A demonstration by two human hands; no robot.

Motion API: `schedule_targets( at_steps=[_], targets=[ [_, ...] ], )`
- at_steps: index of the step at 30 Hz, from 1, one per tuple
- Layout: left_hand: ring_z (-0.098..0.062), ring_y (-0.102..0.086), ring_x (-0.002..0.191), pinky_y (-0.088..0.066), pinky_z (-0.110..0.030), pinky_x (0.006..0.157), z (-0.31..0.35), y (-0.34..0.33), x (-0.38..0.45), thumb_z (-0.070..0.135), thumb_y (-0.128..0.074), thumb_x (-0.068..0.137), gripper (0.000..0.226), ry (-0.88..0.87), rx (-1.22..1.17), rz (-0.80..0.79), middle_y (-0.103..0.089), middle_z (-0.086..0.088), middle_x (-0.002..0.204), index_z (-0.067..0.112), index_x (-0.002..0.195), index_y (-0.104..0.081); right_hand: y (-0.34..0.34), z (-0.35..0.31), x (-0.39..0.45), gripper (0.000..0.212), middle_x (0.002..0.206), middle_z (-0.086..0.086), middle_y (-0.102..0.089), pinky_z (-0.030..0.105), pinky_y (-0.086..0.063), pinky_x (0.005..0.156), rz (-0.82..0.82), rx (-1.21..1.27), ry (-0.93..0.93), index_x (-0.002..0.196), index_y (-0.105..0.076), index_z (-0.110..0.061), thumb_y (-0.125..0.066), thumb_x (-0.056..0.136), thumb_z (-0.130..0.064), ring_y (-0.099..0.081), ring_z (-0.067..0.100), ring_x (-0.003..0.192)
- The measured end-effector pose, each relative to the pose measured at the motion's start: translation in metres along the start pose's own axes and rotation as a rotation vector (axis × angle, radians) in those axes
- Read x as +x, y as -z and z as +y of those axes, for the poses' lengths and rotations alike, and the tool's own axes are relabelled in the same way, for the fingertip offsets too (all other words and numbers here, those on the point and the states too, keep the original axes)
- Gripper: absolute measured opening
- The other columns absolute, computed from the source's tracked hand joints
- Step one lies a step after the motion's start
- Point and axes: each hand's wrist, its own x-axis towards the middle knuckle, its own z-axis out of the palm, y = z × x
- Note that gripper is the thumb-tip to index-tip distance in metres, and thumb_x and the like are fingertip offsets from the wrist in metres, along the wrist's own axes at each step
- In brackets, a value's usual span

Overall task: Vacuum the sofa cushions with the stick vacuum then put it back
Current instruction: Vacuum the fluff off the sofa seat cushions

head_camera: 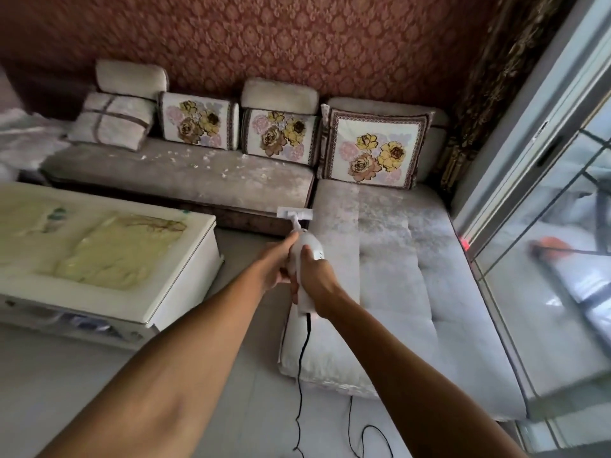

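Gripping the white vacuum [305, 259] w/ both hands, right hand [314, 276] curled round its handle, left hand [276, 262] wrapped on its body, nozzle over sofa cushion [396, 259] edge; 3 floral pillows [375, 148], 1 black cord [302, 358].

A home living room: beyond the hands [297, 269] a corner sofa [390, 246] with flowered pillows [373, 147] against patterned red wallpaper [264, 38], a coffee table [185, 259] left of them.
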Motion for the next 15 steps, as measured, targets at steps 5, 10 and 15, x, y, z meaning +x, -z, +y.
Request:
schedule_targets(
  at_steps=[5,10,15],
  targets=[
    [-0.015,-0.061,0.059,-0.045,-0.020,0.038,0.019,0.033,0.012,0.057,-0.054,0.094,0.058,-0.038,-0.001,-0.002,-0.061,-0.023,0.132,0.008,0.122,-0.066,-0.033,-0.015,0.016,0.061,0.066,0.012,-0.062,0.021,-0.043,0.039,-0.032,-0.083,0.038,0.112,-0.062,0.006,-0.036,0.102,-0.049,-0.055,0.016,0.039],
    [-0.017,-0.062,0.065,-0.047,-0.021,0.040,0.043,0.062,0.057,0.061,-0.054,0.092,0.067,-0.059,-0.006,-0.005,-0.070,-0.017,0.102,0.007,0.131,-0.062,-0.059,-0.036,0.055,0.053,0.059,0.009,-0.058,0.015,-0.040,0.035,-0.074,-0.070,-0.020,0.096,-0.064,0.002,-0.039,0.102,-0.044,-0.050,0.014,0.031],
    [-0.019,-0.064,0.073,-0.049,-0.022,0.041,0.073,0.076,0.110,0.057,-0.055,0.094,0.063,-0.052,-0.006,0.046,-0.069,-0.017,0.118,0.006,0.131,-0.061,-0.081,-0.055,0.114,0.059,0.061,0.011,-0.060,0.023,-0.046,0.041,-0.108,-0.076,0.002,0.104,-0.064,0.005,-0.038,0.101,-0.047,-0.053,0.018,0.039]
  ],
)
